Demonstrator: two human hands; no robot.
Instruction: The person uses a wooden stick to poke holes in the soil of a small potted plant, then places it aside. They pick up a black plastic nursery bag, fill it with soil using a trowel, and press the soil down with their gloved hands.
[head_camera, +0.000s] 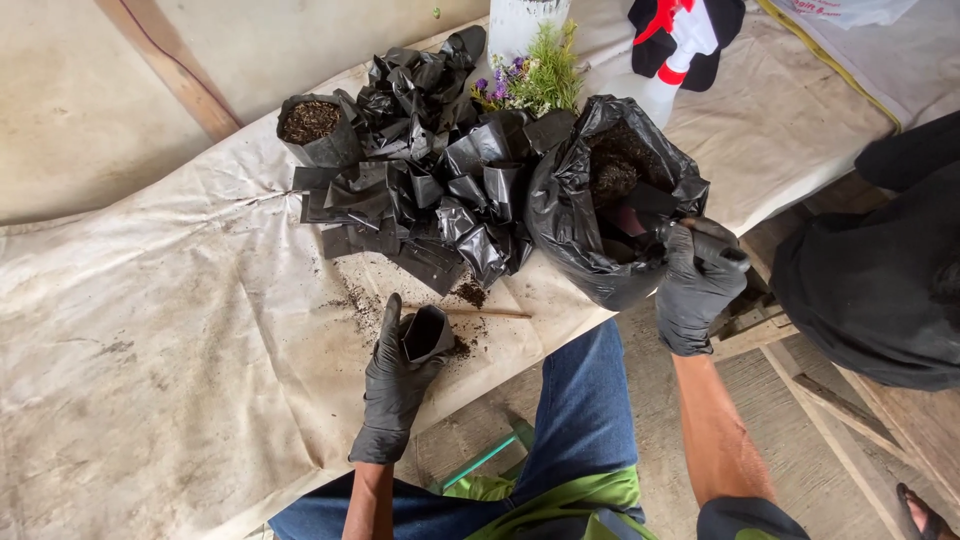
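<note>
holding upright a small black grow bag (428, 333), mouth open, in the gloved left hand (393, 385), fingers wrapped around its side, on the near edge of the desk (150, 330) draped in stained pale sheeting. gripping the rim of a large black soil sack (580, 215) with the gloved right hand (697, 285), fingers closed on the crumpled plastic at the sack's near right, the sack bulging over the desk edge. judging the little bag light, thin and floppy, likely to fold unless pinched at the rim or cupped round the side; judging the sack heavy and slack, best taken by a bunched handful of its mouth. lying just beyond the small bag, a thin wooden stick (470, 311) among spilled soil. heaping in the middle, a pile of empty black bags (420, 190); standing at its far left, one filled bag (312, 128) of dark soil. sitting at the far side, a small plant with purple flowers (530, 78) before a white container (520, 20). showing at the far right, a white spray bottle (670, 60) with a red trigger, and a pale packet (850, 10) at the far corner, print too small to make out. sitting at the right edge, another person in dark clothing (880, 270).
</note>
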